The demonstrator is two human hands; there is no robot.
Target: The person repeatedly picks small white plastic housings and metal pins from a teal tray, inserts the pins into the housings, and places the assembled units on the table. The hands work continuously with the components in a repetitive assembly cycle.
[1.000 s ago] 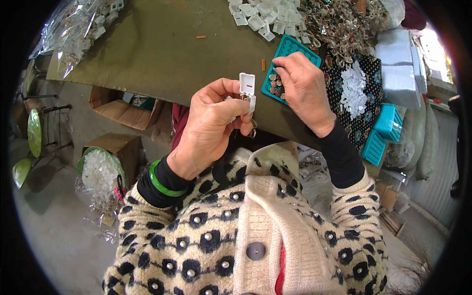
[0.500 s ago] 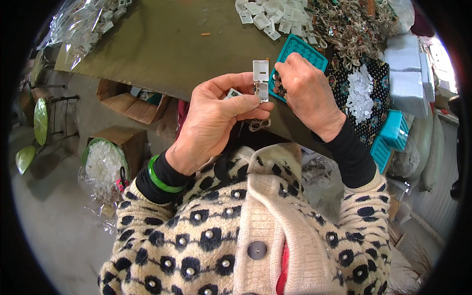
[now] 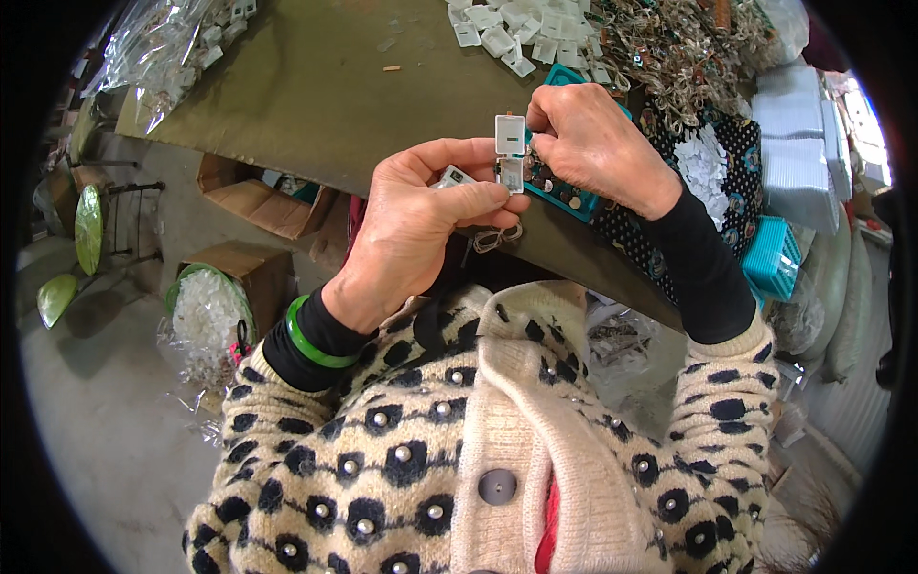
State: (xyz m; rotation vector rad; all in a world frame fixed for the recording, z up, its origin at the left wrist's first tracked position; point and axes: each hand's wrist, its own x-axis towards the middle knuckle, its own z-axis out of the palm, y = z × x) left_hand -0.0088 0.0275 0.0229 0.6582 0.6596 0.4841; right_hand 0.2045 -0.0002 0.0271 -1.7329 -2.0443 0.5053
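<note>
Olive tabletop (image 3: 354, 105), white case (image 3: 510, 147) pinched in left hand (image 3: 418, 202), right hand (image 3: 602, 143), grip unclear.

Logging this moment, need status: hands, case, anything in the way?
Left hand holding open white case, another white piece beside it. Right hand curled over teal tray, grip unclear. View blocked: right hand covers part of tray.

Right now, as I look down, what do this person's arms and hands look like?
The left hand and right hand are ungloved. Snug black cuffs show between them and the cream knit sleeves, patterned with dark patches. A bright green bangle circles the left cuff.
</note>
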